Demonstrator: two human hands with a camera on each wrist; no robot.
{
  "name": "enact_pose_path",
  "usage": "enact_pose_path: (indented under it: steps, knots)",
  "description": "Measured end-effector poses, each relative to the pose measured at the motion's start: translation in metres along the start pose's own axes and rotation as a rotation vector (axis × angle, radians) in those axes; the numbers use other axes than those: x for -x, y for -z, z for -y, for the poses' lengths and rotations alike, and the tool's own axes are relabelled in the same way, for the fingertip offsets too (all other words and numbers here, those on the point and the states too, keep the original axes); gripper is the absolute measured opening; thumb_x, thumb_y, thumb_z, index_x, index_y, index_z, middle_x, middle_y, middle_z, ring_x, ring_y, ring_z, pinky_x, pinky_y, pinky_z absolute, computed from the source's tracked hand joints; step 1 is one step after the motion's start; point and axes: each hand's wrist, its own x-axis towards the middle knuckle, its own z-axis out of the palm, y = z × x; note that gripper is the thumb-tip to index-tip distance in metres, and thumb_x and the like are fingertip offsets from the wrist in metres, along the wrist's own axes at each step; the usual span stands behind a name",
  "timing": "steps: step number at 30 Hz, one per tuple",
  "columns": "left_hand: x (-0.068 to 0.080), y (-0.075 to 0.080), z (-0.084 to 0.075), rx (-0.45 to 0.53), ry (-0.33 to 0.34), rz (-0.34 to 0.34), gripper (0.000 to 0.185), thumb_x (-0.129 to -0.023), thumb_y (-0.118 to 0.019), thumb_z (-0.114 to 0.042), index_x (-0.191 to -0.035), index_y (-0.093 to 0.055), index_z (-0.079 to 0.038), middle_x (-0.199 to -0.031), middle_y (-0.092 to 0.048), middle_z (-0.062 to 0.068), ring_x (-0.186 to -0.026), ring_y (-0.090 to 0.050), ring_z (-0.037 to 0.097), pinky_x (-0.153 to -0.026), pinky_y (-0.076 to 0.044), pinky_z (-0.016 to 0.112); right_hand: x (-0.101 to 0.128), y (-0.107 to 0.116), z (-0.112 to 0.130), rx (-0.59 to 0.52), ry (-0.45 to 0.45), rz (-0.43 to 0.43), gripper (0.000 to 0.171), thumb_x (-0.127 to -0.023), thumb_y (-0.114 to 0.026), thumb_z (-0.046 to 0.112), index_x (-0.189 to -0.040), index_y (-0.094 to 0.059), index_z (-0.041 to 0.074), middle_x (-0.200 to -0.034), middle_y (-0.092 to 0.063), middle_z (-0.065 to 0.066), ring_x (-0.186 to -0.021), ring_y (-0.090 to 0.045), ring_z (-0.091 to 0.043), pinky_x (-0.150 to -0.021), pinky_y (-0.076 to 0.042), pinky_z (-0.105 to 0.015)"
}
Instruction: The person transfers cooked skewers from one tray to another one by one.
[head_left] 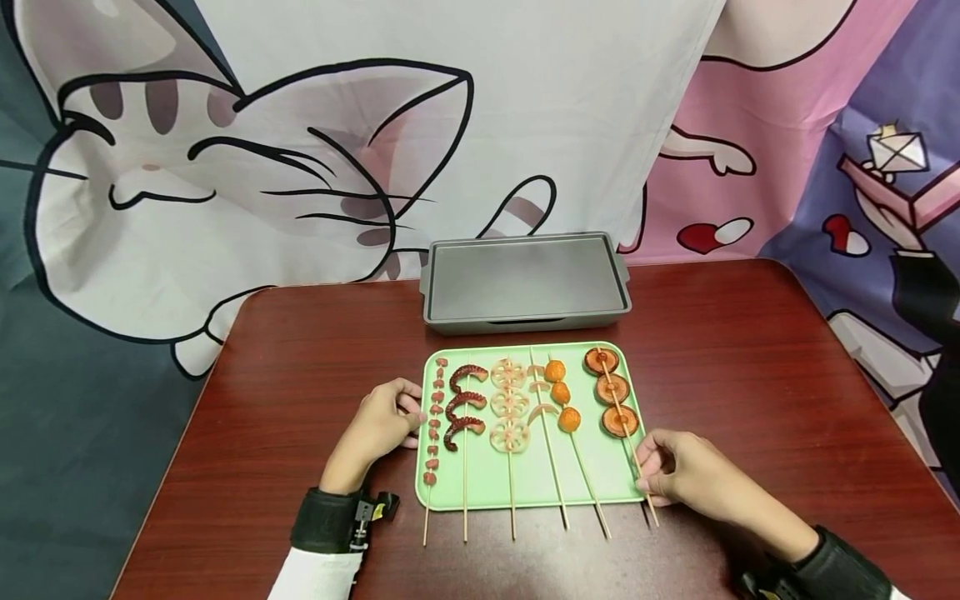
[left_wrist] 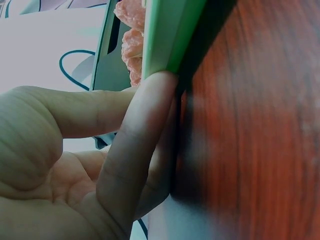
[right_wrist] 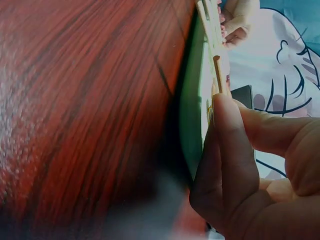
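Note:
A green tray (head_left: pixel 536 487) lies in the middle of the dark red table (head_left: pixel 300 367) and carries several food skewers. My left hand (head_left: pixel 411 417) holds the tray's left rim (left_wrist: pixel 170 40) with curled fingertips and thumb, beside the skewer of small sausage bits (head_left: pixel 433 425). My right hand (head_left: pixel 647 471) pinches the bare stick of the mushroom skewer (head_left: pixel 613 390) at the tray's front right corner. In the right wrist view the stick (right_wrist: pixel 218 75) runs out from between finger and thumb, over the tray rim (right_wrist: pixel 192 125).
Between the two hands lie skewers of octopus (head_left: pixel 465 404), lotus root (head_left: pixel 510 408), pale curled pieces (head_left: pixel 542 400) and orange balls (head_left: pixel 561 393); their sticks poke over the tray's front edge. A grey flat grill pan (head_left: pixel 525 283) stands just behind the tray, against a cartoon cloth backdrop.

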Motion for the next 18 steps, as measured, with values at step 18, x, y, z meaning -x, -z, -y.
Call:
enact_pose_path:
  steps: [18]
  knots:
    - [0.001,-0.001,-0.001,-0.002,0.009,-0.003,0.029,-0.096,-0.064,0.004,-0.125,-0.059,0.005,-0.094,-0.059,0.015,-0.072,-0.065,0.024,-0.059,-0.064,0.035,-0.007,-0.011,0.01,0.39,0.021,-0.114,0.025,-0.082,-0.084,0.016,-0.094,-0.063,0.008,-0.065,-0.059,0.008,-0.05,-0.057,-0.007,-0.045,-0.051,-0.024]
